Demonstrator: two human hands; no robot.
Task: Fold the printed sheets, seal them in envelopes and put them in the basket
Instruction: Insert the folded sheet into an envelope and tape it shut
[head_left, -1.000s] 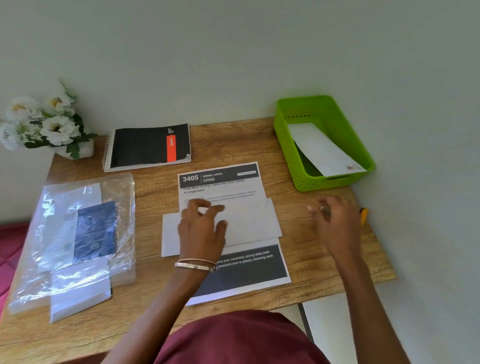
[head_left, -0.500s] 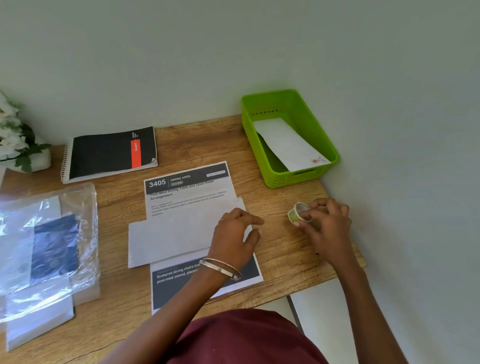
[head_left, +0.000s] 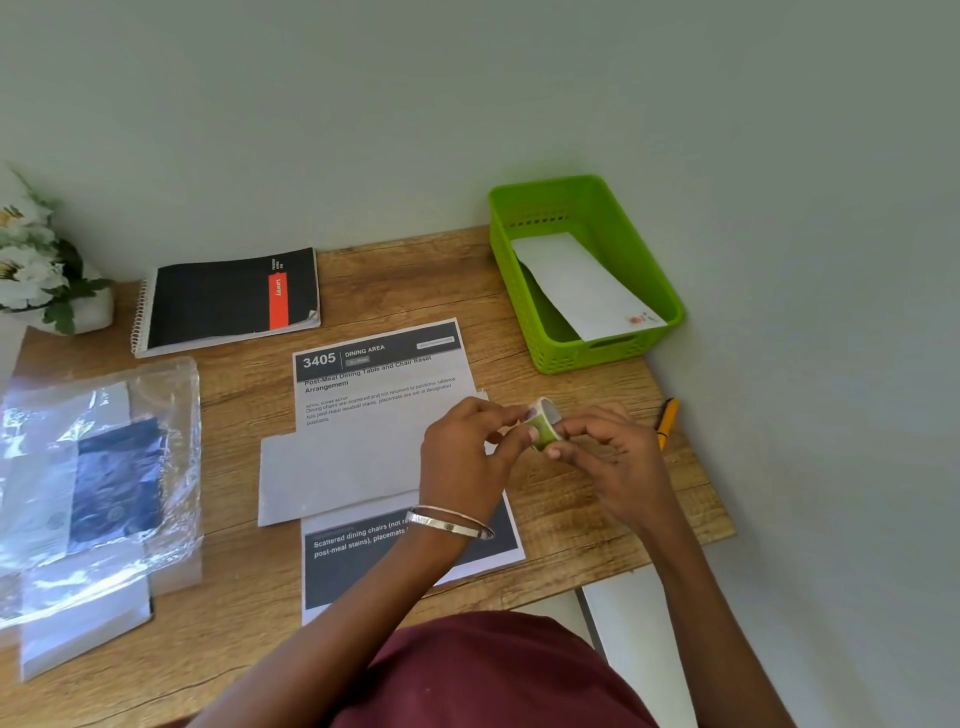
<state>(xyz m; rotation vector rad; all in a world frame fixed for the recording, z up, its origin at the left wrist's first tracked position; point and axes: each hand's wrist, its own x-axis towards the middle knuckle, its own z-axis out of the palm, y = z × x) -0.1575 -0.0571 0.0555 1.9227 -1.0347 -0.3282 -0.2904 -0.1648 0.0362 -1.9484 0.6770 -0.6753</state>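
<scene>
- Head view: left hand (head_left: 462, 457) and right hand (head_left: 608, 457) both pinch a sticker roll (head_left: 543, 423).
- White envelope (head_left: 343, 467) lies across printed sheet (head_left: 384, 384) on table (head_left: 249, 587).
- Green basket (head_left: 654, 270) at far right corner.

a printed sheet (head_left: 382, 384) lies flat on the wooden table, its dark header reading "3405 dining area". a plain white envelope (head_left: 343, 467) lies crosswise over its middle, hiding the centre text. above the envelope's right end is a small roll, probably stickers or tape (head_left: 543, 428), green-patterned. the green basket (head_left: 644, 275) stands in the far right corner, and a sealed white envelope (head_left: 582, 286) leans inside it.
</scene>
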